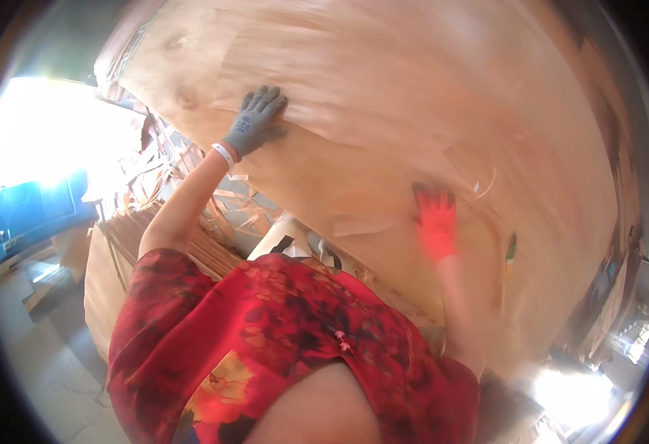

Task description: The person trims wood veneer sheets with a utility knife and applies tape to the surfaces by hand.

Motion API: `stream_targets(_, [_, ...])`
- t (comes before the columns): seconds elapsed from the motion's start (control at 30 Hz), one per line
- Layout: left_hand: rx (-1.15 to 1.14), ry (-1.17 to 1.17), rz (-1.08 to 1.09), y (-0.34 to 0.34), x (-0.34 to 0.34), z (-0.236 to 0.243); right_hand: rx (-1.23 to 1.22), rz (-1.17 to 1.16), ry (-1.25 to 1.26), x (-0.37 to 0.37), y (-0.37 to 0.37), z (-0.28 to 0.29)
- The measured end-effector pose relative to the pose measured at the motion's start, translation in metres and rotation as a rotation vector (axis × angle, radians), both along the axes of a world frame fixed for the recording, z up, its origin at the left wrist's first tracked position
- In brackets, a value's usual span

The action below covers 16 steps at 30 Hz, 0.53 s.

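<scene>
A broad sheet of pale brown wood veneer [384, 111] spreads in front of me, with knots at its far left and a paler overlapping layer. On its left part, my left hand [256, 122] lies flat in a grey glove, fingers stretched out, holding nothing. My right hand [435, 218], in a red glove with dark fingertips, rests on the sheet farther right. It is slightly blurred, but its fingers look spread and no object shows in them. Just beyond it curls a thin veneer strip [481, 191]. A slim tool with a green and yellow handle [511, 251] lies to its right.
Loose veneer scraps [180, 152] litter the ground beyond the left edge. A stack of thin sheets [143, 233] stands at my left. Farther left are a blue panel [39, 211] and a bright opening. More sheet edges [613, 296] show at the far right.
</scene>
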<state>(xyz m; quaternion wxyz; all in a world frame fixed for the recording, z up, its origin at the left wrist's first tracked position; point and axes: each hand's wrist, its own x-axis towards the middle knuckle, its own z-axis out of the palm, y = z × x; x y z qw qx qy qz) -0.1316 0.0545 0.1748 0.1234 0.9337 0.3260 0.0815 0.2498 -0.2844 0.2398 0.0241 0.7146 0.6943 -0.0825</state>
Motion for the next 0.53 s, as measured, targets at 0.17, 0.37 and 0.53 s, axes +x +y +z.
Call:
stream_targets(0.17, [0.015,0.018,-0.003,-0.002,-0.004,-0.003,-0.529,-0.033,-0.189,0.076,-0.023,0.05])
stream_targets(0.37, [0.024,-0.007,0.007,-0.004,0.003,-0.001,0.149,-0.417,-0.829,0.146,-0.026,0.097])
stream_targets(0.53, [-0.001,-0.028,-0.009,0.0,-0.003,0.006,0.003,-0.432,-0.016,0.051,0.024,0.017])
